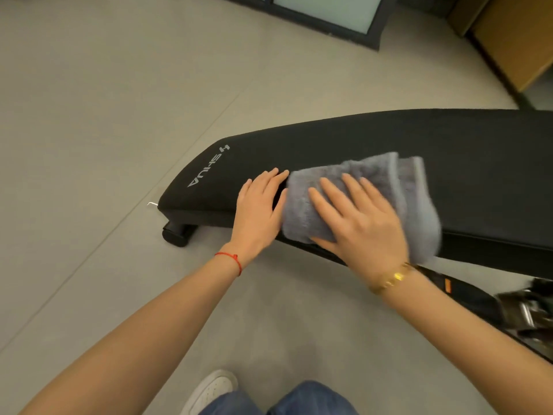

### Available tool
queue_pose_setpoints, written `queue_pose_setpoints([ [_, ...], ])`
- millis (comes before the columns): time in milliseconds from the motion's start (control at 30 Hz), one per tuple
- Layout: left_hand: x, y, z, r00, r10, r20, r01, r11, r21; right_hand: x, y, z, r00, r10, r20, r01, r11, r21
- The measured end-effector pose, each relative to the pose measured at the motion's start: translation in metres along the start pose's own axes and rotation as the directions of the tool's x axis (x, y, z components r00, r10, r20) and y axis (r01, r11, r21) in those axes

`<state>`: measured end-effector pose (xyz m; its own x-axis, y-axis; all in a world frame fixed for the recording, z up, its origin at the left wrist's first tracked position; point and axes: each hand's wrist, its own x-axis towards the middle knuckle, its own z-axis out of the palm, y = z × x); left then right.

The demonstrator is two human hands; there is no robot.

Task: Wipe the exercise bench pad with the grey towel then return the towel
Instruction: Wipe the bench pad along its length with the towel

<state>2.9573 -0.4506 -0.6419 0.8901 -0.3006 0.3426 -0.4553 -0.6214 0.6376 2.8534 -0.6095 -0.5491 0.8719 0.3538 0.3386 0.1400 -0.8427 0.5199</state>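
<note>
The black exercise bench pad (374, 136) runs across the middle of the view from left to far right, with a grey logo at its left end. A folded grey towel (386, 175) lies on the pad near its front edge. My right hand (359, 217) presses flat on the towel with straight, spread fingers. My left hand (260, 208) rests flat on the pad just left of the towel, its fingertips touching the towel's edge.
The bench stands on a pale tiled floor (104, 115). A black wheel (176, 232) sits under its left end. Dark frame parts and metal hardware (526, 307) lie at the lower right. Cardboard boxes (514, 34) and a dark-framed glass door (326, 13) stand at the back.
</note>
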Motion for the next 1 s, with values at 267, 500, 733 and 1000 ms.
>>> queue_pose_setpoints([
  [267, 0.001, -0.001, -0.013, 0.998, 0.021, 0.059, -0.011, 0.986, -0.168, -0.016, 0.019, -0.004, 0.996, -0.082, -0.043, 0.082, 0.997, 0.008],
  [500, 0.000, 0.004, -0.015, 0.996, -0.036, 0.085, 0.043, 0.996, -0.082, -0.087, 0.097, -0.051, 0.992, 0.123, -0.013, -0.123, 0.992, -0.006],
  [733, 0.000, 0.000, -0.013, 0.996, -0.013, 0.089, 0.021, 0.995, -0.093, -0.013, 0.021, -0.005, 0.999, 0.042, 0.016, -0.043, 0.998, 0.038],
  [1000, 0.000, 0.058, -0.021, 0.996, -0.056, 0.065, 0.061, 0.994, -0.085, -0.076, 0.084, -0.029, 0.993, -0.009, -0.115, 0.008, 1.000, -0.008],
])
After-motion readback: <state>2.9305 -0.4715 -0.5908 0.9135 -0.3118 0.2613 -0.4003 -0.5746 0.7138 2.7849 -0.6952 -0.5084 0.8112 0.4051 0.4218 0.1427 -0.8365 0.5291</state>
